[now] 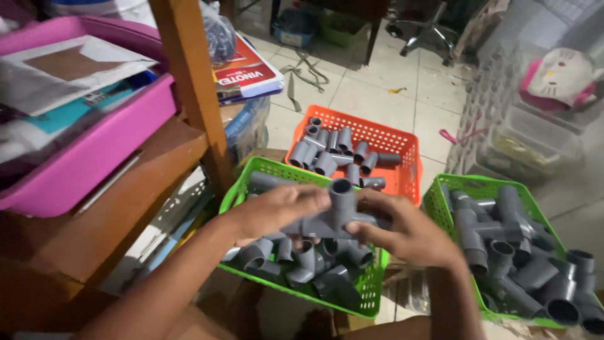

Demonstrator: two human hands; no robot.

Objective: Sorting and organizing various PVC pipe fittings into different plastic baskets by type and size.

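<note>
A grey pipe fitting (336, 214) with an upright socket and side arms is held between both hands over the middle green basket (371, 296). The left hand (280, 211) is closed on its left arm, and the right hand (402, 230) is clamped on its right arm, fingers curled under; whether one piece or two joined pieces are held cannot be told, since the fingers cover the joints. Below it, the middle green basket is seen partly filled with loose grey elbows and tees. Behind, an orange basket (402, 141) is loaded with short grey fittings, and to the right another green basket (450, 189) is heaped with larger assembled pieces, which suggests that a good share of the work is done, while the loose stock in the middle and orange baskets is left. At the left, a wooden shelf (189, 88) carries a pink tray (94, 157) of papers. The tiled floor (371, 94) beyond is littered with a strap and scraps. The right basket is cut off by the frame edge, and clear bins (535, 132) at far right are blurred.
</note>
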